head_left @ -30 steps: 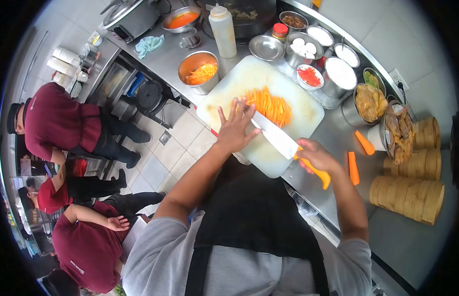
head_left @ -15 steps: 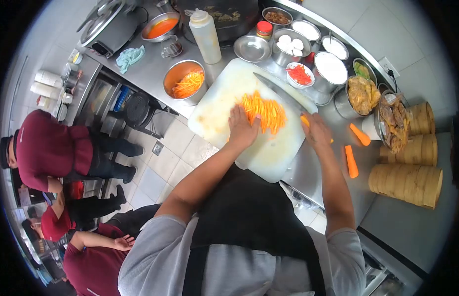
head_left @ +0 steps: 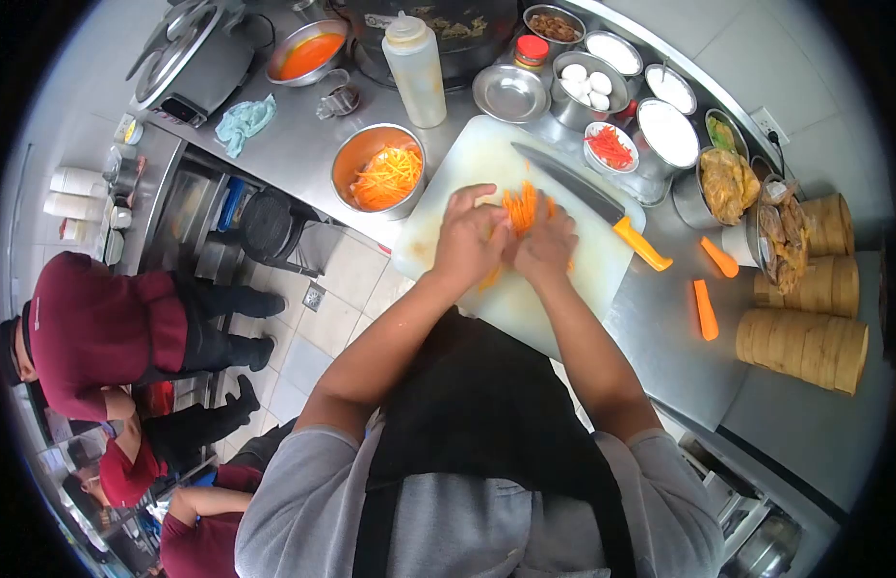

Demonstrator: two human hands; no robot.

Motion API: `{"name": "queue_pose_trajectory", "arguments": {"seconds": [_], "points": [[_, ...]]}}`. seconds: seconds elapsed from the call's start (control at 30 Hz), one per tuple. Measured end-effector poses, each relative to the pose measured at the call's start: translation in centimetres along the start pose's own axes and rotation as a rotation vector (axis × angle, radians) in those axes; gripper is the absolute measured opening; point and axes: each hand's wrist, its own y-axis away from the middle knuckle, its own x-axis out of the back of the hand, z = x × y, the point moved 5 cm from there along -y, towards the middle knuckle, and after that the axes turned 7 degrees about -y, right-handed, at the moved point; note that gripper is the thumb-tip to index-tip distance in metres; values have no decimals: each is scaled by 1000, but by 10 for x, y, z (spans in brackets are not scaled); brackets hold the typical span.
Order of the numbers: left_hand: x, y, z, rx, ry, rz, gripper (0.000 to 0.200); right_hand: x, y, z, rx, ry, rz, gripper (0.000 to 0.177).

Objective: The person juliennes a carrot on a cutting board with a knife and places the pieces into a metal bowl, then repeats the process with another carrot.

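Note:
On the white cutting board (head_left: 446,207), a pile of carrot strips (head_left: 521,206) is squeezed between my two hands. My left hand (head_left: 467,236) presses in from the left, fingers curled and thumb against the strips. From the right, my right hand (head_left: 545,243) cups the pile with bent fingers; its thumb is hidden. A few strips stick out below the hands. Along the board's right side lies a knife (head_left: 575,186) with a yellow handle (head_left: 642,243), touched by neither hand. Left of the board stands a metal pot (head_left: 342,183) holding more carrot strips (head_left: 385,180).
A squeeze bottle (head_left: 415,77) and a metal plate (head_left: 510,93) stand behind the board. Bowls of eggs (head_left: 584,85) and red strips (head_left: 610,148) sit nearby. Two carrot pieces (head_left: 705,310) lie near bamboo steamers (head_left: 802,349). Co-workers (head_left: 111,328) stand at the left.
My right hand has let go of the knife, which now lies on the board, and moved left to the carrot strips. Both hands have drawn the spread-out strips into a tighter pile.

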Motion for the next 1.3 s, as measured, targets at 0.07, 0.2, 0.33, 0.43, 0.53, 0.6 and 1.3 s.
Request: {"name": "queue_pose_trajectory", "arguments": {"seconds": [0.07, 0.2, 0.33, 0.43, 0.53, 0.6, 1.3], "points": [[26, -11, -6, 5, 89, 91, 13, -4, 4, -31, 2, 257, -238, 82], [77, -29, -46, -6, 46, 191, 12, -17, 9, -20, 114, 194, -241, 75], [114, -29, -97, 82, 39, 291, 10, -10, 4, 3, 201, 122, -210, 62], [125, -25, -127, 155, 116, 335, 8, 7, -16, 20, 175, -16, -175, 56], [136, -25, -139, 230, 173, 325, 7, 12, -31, 44, -37, -491, -368, 55], [136, -29, -146, 217, 197, 316, 7, 19, -30, 49, -54, -867, -377, 62], [126, -54, -217, 533, 731, 425, 36, -42, -78, -232, 657, -284, -730, 62]]}}
